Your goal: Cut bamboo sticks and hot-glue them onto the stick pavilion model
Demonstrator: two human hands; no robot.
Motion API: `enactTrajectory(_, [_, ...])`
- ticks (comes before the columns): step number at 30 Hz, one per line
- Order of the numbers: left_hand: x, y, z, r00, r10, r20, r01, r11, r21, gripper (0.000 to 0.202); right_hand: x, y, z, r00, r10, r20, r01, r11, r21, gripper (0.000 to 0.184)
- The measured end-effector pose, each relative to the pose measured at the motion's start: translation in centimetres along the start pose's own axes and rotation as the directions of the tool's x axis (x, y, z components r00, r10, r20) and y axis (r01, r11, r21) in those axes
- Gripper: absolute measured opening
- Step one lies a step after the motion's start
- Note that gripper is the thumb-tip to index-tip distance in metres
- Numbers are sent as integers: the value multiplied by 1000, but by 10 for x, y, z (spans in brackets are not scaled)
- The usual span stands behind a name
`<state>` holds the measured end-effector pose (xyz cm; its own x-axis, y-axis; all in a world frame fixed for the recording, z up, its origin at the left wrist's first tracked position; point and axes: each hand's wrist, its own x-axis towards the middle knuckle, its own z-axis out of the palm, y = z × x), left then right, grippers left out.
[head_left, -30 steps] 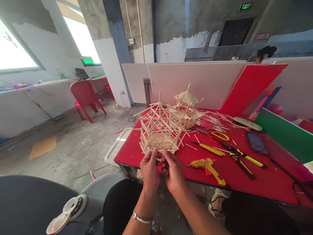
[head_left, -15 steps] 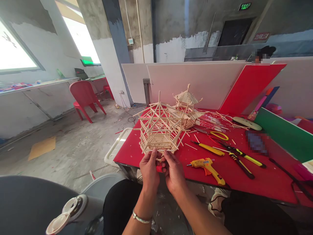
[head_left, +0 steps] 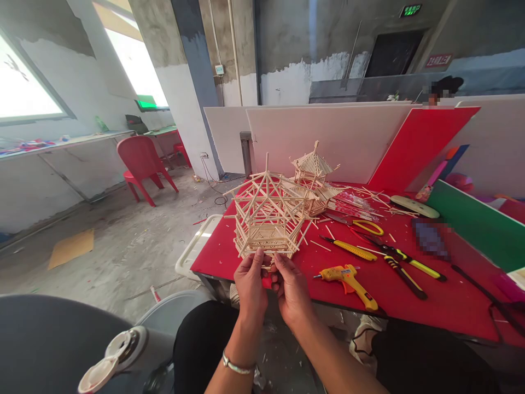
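Note:
A pavilion model [head_left: 268,213] built of thin wooden sticks, with an open roof frame and a central upright stick, stands at the front edge of the red table. At its near lower edge, my left hand [head_left: 251,276] is closed with the thumb on top of the sticks. My right hand [head_left: 290,282] pinches the same edge just beside it, fingers curled underneath. The fingers partly hide the spot they hold. Behind stands a second stick pavilion [head_left: 314,167] with a fuller roof. Nearest to my right hand lies a yellow glue gun [head_left: 346,282].
On the red table [head_left: 459,306] lie a yellow utility knife [head_left: 355,250], yellow-handled scissors [head_left: 369,226], black-and-yellow pliers [head_left: 404,262] and loose sticks [head_left: 356,205]. White boards [head_left: 328,142] stand behind. An open-lidded bottle [head_left: 135,347] is at lower left. A person's head shows beyond the boards.

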<state>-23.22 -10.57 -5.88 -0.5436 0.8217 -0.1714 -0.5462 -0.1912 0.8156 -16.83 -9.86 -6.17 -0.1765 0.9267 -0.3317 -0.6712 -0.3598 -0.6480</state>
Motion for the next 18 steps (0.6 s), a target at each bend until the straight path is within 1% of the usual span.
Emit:
enactTrajectory(12, [1, 1, -1, 1000, 16, -14, -16, 1000, 17, 31, 0, 0, -4, 1000, -10, -11, 10, 1000, -20, 39])
enactTrajectory(15, [0, 2, -1, 1000, -11, 14, 11, 1000, -5, 30, -3, 0, -7, 1000, -19, 21, 19, 999, -26, 37])
enactTrajectory(18, [-4, 3, -6, 998, -27, 59, 28, 999, -17, 29, -12, 2, -15, 999, 1, 49, 2, 998, -56, 42])
